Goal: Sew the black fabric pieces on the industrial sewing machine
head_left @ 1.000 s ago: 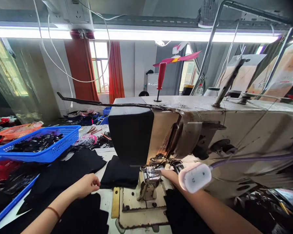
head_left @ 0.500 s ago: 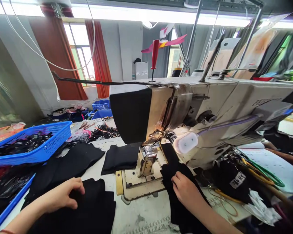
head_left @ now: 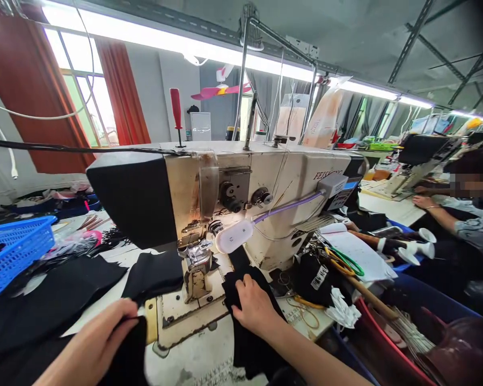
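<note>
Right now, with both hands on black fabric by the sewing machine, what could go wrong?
The right hand presses black cloth close to the presser foot; fingers could likely drift under the needle. That cloth hangs over the table edge and may slide off. The left hand grips another black piece beside loose stacked pieces, which might snag and get dragged along.

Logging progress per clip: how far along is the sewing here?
Looks done: a black piece lies behind the presser foot. In hand: the right hand presses black fabric beside the foot; the left hand grips another black piece. Left: nothing sits under the needle.
</note>
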Motion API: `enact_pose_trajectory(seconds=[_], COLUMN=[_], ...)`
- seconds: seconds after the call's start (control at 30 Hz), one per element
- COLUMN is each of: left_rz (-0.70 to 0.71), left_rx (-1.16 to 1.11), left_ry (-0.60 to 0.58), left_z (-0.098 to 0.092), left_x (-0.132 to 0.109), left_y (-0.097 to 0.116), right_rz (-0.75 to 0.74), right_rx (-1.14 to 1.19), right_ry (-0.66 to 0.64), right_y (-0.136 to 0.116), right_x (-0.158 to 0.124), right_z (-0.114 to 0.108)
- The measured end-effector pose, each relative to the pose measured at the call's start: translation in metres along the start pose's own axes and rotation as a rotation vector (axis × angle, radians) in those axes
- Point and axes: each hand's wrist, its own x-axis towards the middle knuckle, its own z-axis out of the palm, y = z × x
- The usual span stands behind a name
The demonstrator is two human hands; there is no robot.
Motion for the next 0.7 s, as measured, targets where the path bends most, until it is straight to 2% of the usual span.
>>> enact_pose_trajectory(seconds=[0.07,0.13,0.23,0.33,0.43,0.53,0.6,0.7], left_rz=[0.06,0.13,0.175,0.088,0.005,-0.073,-0.133,-0.177], left_rx=[-0.032,-0.074,-0.154,-0.212,-0.25,-0.289,-0.317,-0.355], left_ry=[-0.019,-0.021,-0.075,-0.039,0.042,-0.085,-0.172,-0.201], left_z=[0.017,0.035,0.06,0.075,0.075,0.063,0.056,0.051], left_x=[0.017,0.029,0.036,0.037,0.039,0.045,0.049,0.053], left_y=[0.033,0.053,0.061,0.056,0.051,0.058,0.066,0.078], right_rz=[-0.051,-0.077,-0.027,0.069,0.134,0.142,0.093,-0.031], right_rx=[0.04,0.102,0.267,0.513,0.723,0.952,1.178,1.32], right_ry=[-0.014,-0.017,0.0,-0.002,0.047,0.102,0.018,-0.255], right_y=[-0.001,0.003,0.018,0.043,0.062,0.057,0.04,0.001], right_x=[-0.01,-0.016,-0.014,-0.005,-0.002,-0.006,-0.01,-0.012], right_z=[0.001,0.001,-0.004,-0.019,-0.041,-0.067,-0.08,-0.087])
